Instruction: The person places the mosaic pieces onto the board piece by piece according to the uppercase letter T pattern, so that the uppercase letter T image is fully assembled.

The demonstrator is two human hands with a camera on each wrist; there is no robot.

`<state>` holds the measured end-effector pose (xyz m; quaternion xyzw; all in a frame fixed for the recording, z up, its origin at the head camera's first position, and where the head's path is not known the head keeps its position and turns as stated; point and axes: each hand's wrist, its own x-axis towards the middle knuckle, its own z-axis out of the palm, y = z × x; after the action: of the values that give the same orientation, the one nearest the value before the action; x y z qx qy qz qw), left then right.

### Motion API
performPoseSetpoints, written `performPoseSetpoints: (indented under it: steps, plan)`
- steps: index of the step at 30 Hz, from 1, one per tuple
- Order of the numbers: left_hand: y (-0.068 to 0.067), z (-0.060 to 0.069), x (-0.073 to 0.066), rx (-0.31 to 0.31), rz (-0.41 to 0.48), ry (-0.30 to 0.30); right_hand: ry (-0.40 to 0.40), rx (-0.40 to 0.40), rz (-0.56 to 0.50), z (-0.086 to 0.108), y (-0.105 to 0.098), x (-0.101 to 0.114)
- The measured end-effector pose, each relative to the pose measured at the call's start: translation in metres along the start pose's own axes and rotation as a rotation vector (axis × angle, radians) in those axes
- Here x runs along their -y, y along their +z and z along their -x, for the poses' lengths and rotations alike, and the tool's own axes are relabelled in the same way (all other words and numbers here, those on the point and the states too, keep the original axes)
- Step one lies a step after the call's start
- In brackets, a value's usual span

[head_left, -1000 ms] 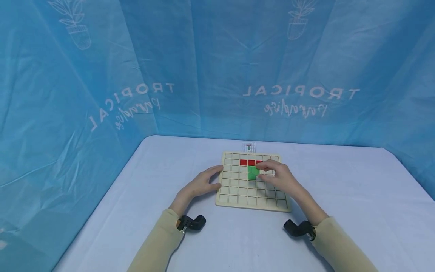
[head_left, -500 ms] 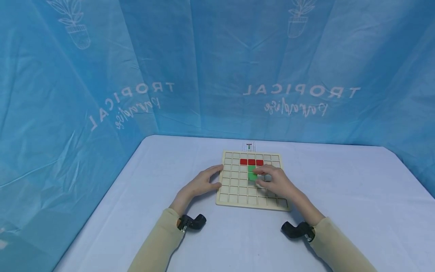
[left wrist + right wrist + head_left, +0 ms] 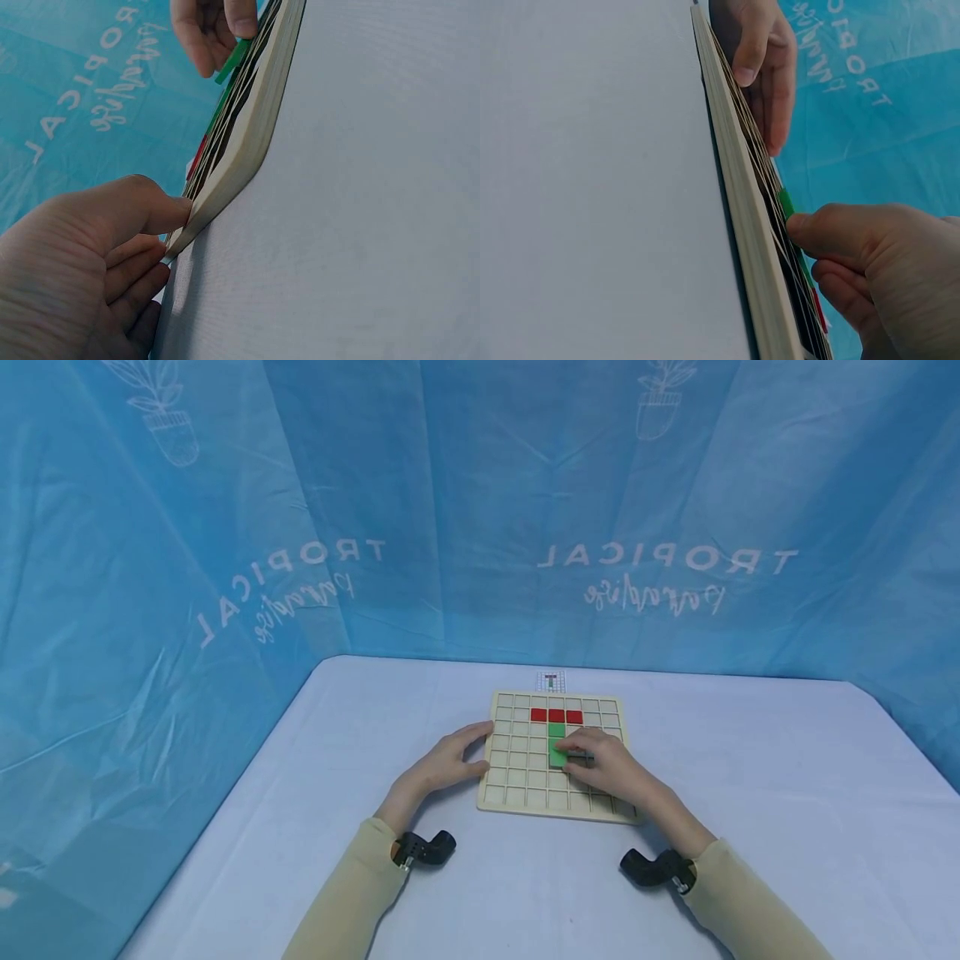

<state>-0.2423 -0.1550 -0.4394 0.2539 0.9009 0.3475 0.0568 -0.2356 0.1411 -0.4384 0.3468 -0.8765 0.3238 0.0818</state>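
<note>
A pale wooden grid board [image 3: 517,777] lies flat on the table. Three red tiles [image 3: 556,716] form a row near its far side. Directly below the middle red tile, green tiles [image 3: 556,729] run down one column towards me. My right hand [image 3: 611,766] pinches the nearest green tile [image 3: 557,760] between thumb and fingers over that column. In the left wrist view this green tile [image 3: 232,64] looks tilted. Thumb and fingertips of my left hand [image 3: 447,762] touch the board's left edge, spread apart along it.
A small printed grid card [image 3: 551,682] with a T-shaped pattern lies just beyond the board. White cloth [image 3: 750,760] covers the table. Blue printed curtains [image 3: 480,510] hang behind and at the left. Each wrist wears a black camera mount [image 3: 424,849].
My right hand has moved slightly nearer to me and left, uncovering the right red tile. The held green tile has come down the column. My left hand stays at the board's edge.
</note>
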Motion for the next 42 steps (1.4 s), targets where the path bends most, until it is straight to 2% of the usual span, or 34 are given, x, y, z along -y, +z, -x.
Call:
performPoseSetpoints:
  steps: [23, 27, 29, 32, 37, 40, 42]
  plan:
    - [0.001, -0.001, -0.001, 0.002, -0.006, -0.014, 0.019, 0.02, -0.007, 0.001, 0.003, -0.002]
    - [0.002, 0.0, 0.0, 0.002, 0.003, -0.02, 0.043, 0.03, -0.023, 0.002, 0.003, -0.001]
    - [0.002, -0.001, -0.001, 0.0, 0.004, -0.017, 0.064, 0.023, -0.064, 0.001, 0.001, -0.001]
    - [0.003, -0.001, 0.0, -0.007, 0.006, -0.016, 0.122, -0.019, -0.164, 0.0, -0.007, -0.002]
    - [0.003, -0.002, 0.002, -0.001, -0.002, -0.012, 0.208, -0.163, -0.271, 0.001, -0.033, -0.007]
    - [0.001, -0.005, 0.003, -0.003, -0.008, -0.003, 0.251, -0.236, -0.252, 0.002, -0.053, -0.011]
    - [-0.002, -0.006, 0.002, -0.009, 0.005, -0.002, 0.282, -0.235, -0.197, 0.002, -0.066, -0.007]
